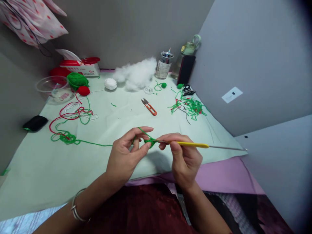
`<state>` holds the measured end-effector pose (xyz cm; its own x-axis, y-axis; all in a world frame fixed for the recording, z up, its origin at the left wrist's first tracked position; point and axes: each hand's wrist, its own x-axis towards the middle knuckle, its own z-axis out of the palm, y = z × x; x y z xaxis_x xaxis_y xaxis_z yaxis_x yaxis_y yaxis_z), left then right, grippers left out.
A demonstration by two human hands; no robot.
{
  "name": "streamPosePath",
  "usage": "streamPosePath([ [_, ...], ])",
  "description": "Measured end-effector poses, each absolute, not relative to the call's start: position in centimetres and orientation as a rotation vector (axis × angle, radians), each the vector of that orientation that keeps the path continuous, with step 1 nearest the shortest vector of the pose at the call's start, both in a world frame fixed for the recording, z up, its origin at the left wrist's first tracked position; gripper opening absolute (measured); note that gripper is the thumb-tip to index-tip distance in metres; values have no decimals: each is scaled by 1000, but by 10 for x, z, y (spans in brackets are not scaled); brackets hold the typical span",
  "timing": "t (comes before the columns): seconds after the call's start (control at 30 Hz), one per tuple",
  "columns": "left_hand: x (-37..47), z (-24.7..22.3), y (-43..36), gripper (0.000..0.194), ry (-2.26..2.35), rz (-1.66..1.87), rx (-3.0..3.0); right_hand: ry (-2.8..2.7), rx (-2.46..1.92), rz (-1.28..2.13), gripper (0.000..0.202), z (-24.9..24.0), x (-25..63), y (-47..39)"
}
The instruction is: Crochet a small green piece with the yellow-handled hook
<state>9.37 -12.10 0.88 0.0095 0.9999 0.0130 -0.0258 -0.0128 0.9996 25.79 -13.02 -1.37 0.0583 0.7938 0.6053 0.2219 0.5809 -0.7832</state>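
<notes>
Between thumb and fingers, my left hand (126, 152) pinches a small green crochet piece (150, 142). Green yarn (95, 143) runs over its raised index finger and trails left across the table to a loose tangle (67, 138). My right hand (184, 156) is closed around a crochet hook (195, 144) with a yellow handle and a metal shaft sticking out to the right. The hook's tip meets the green piece; fingers hide the exact stitch. Both hands are held over the front part of the table.
Orange-handled thread snips (149, 107) lie beyond my hands. White stuffing (136, 74), a white yarn ball (110, 84), a pen cup (164, 65), a bottle (187, 52) and a phone (186, 70) stand along the back. Green yarn scraps (192, 108) lie at right, a black object (35, 123) at left.
</notes>
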Motion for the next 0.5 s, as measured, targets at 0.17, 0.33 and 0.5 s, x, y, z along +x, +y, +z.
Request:
streamPosePath([
  [0.17, 102, 9, -124, 30, 1152, 1273, 1146, -1759, -838, 23, 30, -30, 255, -128],
  [0.33, 100, 6, -116, 56, 834, 1057, 718, -1714, -880, -111, 35, -34, 256, -128],
  [0.5, 100, 7, -117, 44, 980, 1187, 956, -1694, -937, 107, 27, -19, 259, -130],
])
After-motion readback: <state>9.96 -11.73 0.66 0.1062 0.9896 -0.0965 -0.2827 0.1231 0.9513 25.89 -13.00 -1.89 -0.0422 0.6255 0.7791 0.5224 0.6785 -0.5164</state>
